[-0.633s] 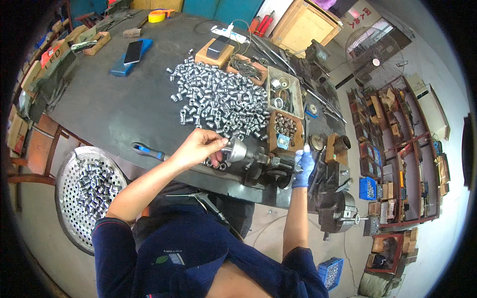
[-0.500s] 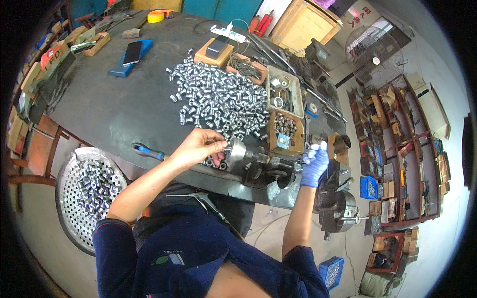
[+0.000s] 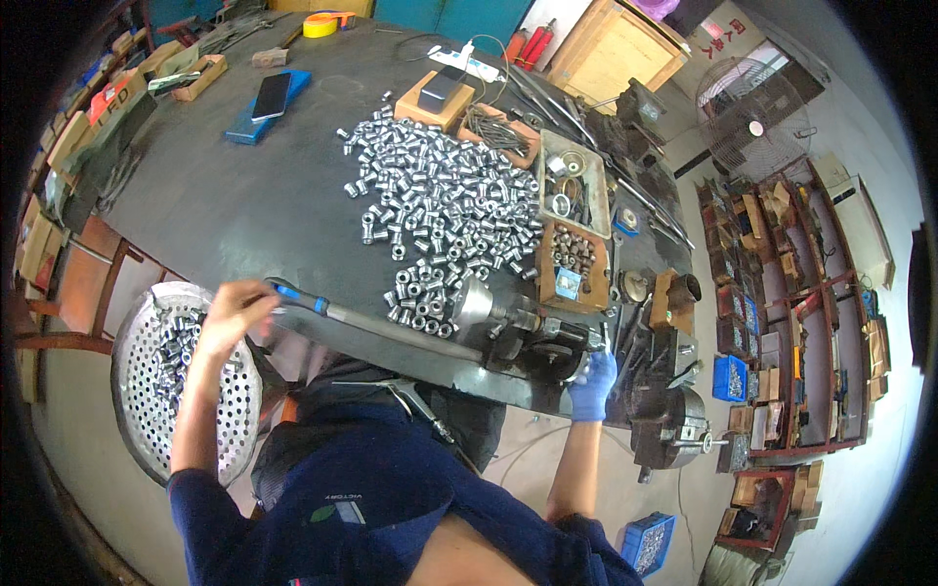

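Observation:
My left hand point(image 3: 233, 314), bare and blurred, is raised between the bench's front edge and a round perforated metal basin point(image 3: 230, 435). Its fingers are bent, but the blur hides whether they hold anything. Short shiny metal fittings point(image 3: 176, 356) lie heaped in that basin. My right hand point(image 3: 592, 383), in a blue glove, is closed around the handle end of a small bench-mounted spindle device point(image 3: 547, 337); the fingers cover most of the handle. At the device's left end is a silver conical chuck point(image 3: 473, 303). A large pile of the same metal fittings point(image 3: 440, 195) spreads behind it.
A blue-and-black-handled tool point(image 3: 298, 296) lies at the bench's front edge. Beyond the device stand a wooden box of small parts point(image 3: 575, 278) and a tray of rings point(image 3: 572, 186). A vise point(image 3: 669, 420) is mounted right. A phone point(image 3: 272, 96) lies far left.
My left hand has left the chuck and swung left toward the basin. My gloved right hand has moved down and slightly left at the device's handle end. The view has shifted slightly.

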`<control>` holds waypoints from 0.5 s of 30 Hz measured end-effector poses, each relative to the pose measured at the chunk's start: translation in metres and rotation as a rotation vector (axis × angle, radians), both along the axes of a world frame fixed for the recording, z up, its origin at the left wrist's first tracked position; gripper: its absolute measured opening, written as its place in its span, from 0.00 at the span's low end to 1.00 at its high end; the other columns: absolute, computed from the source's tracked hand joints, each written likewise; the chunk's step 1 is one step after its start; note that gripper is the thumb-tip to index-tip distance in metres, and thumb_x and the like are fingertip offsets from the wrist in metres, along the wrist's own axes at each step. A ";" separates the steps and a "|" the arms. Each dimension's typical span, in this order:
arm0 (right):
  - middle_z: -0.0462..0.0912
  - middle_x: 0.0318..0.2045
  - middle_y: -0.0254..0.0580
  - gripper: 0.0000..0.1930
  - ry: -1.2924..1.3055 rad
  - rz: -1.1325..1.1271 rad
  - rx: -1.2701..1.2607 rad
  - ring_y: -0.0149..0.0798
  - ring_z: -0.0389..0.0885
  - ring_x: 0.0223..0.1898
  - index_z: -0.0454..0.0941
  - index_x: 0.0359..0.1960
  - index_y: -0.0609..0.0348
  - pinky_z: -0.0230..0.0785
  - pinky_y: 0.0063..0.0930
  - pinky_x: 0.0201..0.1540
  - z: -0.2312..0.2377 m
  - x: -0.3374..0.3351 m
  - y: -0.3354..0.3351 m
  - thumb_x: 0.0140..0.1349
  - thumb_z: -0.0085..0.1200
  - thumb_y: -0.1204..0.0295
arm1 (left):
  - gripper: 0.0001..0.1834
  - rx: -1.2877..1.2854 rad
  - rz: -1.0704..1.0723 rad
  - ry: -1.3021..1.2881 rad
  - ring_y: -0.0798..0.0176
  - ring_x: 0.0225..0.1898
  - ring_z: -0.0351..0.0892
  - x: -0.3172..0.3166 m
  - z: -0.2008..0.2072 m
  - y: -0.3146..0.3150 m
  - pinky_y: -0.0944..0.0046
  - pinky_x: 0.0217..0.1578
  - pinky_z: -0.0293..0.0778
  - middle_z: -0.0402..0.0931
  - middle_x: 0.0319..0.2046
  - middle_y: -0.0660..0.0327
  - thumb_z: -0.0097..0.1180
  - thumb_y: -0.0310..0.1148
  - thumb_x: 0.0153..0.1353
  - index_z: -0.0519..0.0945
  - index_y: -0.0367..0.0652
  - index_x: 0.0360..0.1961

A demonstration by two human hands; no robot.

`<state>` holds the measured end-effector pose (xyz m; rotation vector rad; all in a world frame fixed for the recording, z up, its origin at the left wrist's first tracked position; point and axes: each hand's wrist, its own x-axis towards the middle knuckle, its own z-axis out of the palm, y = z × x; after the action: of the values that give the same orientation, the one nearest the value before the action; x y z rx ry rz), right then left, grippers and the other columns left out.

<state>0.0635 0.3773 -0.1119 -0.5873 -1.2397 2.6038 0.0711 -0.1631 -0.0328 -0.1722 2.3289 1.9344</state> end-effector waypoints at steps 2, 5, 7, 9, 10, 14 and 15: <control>0.77 0.21 0.31 0.13 -0.091 -0.101 0.177 0.31 0.75 0.24 0.75 0.31 0.56 0.70 0.29 0.33 -0.007 -0.040 -0.002 0.58 0.48 0.59 | 0.07 -0.155 0.141 0.006 0.72 0.14 0.68 0.025 -0.013 -0.037 0.73 0.15 0.64 0.71 0.15 0.61 0.53 0.26 0.51 0.75 0.30 0.24; 0.75 0.17 0.32 0.13 0.017 0.025 0.255 0.26 0.71 0.16 0.73 0.25 0.54 0.63 0.17 0.17 -0.004 -0.083 0.033 0.57 0.52 0.58 | 0.07 -0.390 0.322 -0.080 0.72 0.13 0.66 0.059 -0.025 -0.083 0.70 0.14 0.62 0.68 0.12 0.62 0.53 0.26 0.47 0.73 0.33 0.17; 0.72 0.15 0.31 0.14 0.080 0.025 0.216 0.23 0.66 0.12 0.72 0.23 0.54 0.54 0.13 0.10 0.047 -0.086 0.003 0.58 0.51 0.58 | 0.07 -0.709 0.411 -0.079 0.67 0.13 0.68 0.095 -0.042 -0.118 0.65 0.17 0.65 0.67 0.10 0.58 0.55 0.29 0.43 0.74 0.34 0.18; 0.72 0.15 0.31 0.13 0.307 0.046 0.186 0.24 0.66 0.12 0.71 0.27 0.58 0.56 0.17 0.10 0.072 -0.073 -0.001 0.60 0.49 0.61 | 0.09 -0.973 0.470 -0.036 0.59 0.16 0.72 0.116 -0.054 -0.134 0.61 0.22 0.68 0.70 0.12 0.54 0.56 0.31 0.39 0.74 0.35 0.19; 0.69 0.14 0.30 0.13 0.372 0.023 0.135 0.23 0.63 0.11 0.71 0.27 0.59 0.56 0.17 0.10 0.087 -0.064 -0.009 0.61 0.48 0.61 | 0.08 -1.033 0.446 -0.135 0.52 0.21 0.74 0.123 -0.046 -0.131 0.59 0.26 0.69 0.73 0.17 0.51 0.56 0.31 0.39 0.75 0.36 0.20; 0.59 0.10 0.28 0.19 0.516 0.061 0.025 0.23 0.55 0.10 0.71 0.26 0.60 0.52 0.17 0.10 0.098 -0.018 -0.010 0.65 0.38 0.58 | 0.09 -1.220 0.539 -0.270 0.49 0.33 0.76 0.165 -0.062 -0.159 0.55 0.34 0.71 0.76 0.28 0.50 0.55 0.31 0.39 0.78 0.39 0.24; 0.58 0.10 0.28 0.21 0.553 0.080 0.037 0.23 0.54 0.10 0.71 0.26 0.61 0.52 0.16 0.10 0.101 -0.005 -0.012 0.65 0.35 0.57 | 0.09 -1.238 0.500 -0.375 0.49 0.35 0.75 0.167 -0.049 -0.149 0.54 0.36 0.71 0.76 0.30 0.49 0.54 0.32 0.39 0.78 0.41 0.25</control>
<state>0.0581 0.3649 -0.0105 0.1923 -1.1302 2.5353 0.2378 -0.3121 -0.0820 -1.1398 2.9324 0.1737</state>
